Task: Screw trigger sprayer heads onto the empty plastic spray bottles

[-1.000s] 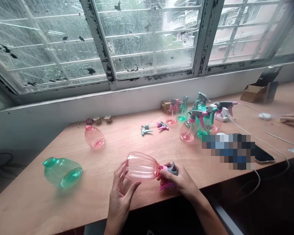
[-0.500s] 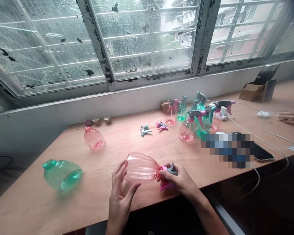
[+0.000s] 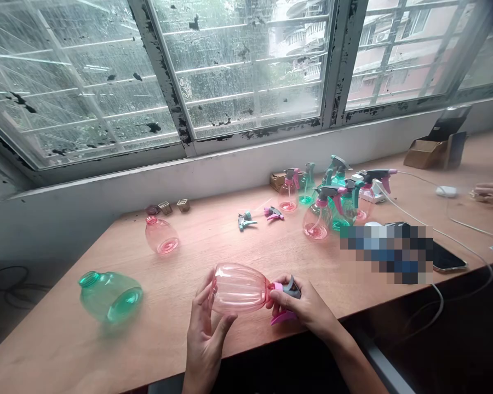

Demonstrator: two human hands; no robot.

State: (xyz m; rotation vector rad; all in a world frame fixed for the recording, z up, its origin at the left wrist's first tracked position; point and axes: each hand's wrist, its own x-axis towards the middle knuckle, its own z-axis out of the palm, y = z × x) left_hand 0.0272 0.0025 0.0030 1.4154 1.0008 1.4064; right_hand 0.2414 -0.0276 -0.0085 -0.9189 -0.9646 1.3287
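A clear pink spray bottle (image 3: 239, 287) lies sideways just above the near edge of the wooden table (image 3: 197, 257). My left hand (image 3: 205, 334) cups its rounded base, fingers curled round it. At the bottle's neck sits a grey and pink trigger head (image 3: 286, 300), pinched by my right hand (image 3: 306, 309). An open green bottle (image 3: 109, 295) lies on its side at the left. Further back lies an open pink bottle (image 3: 161, 235).
Several assembled pink and green spray bottles (image 3: 332, 200) stand at the back right, with two loose trigger heads (image 3: 259, 215) beside them. Small caps (image 3: 168, 208) sit near the wall. A phone (image 3: 447, 257), white cables, a mouse (image 3: 446, 191) and another person's hand (image 3: 491, 192) are at the right.
The bottle and both hands have stayed almost in place; my view has shifted slightly, and the other person's hand at the right has drawn back a little.
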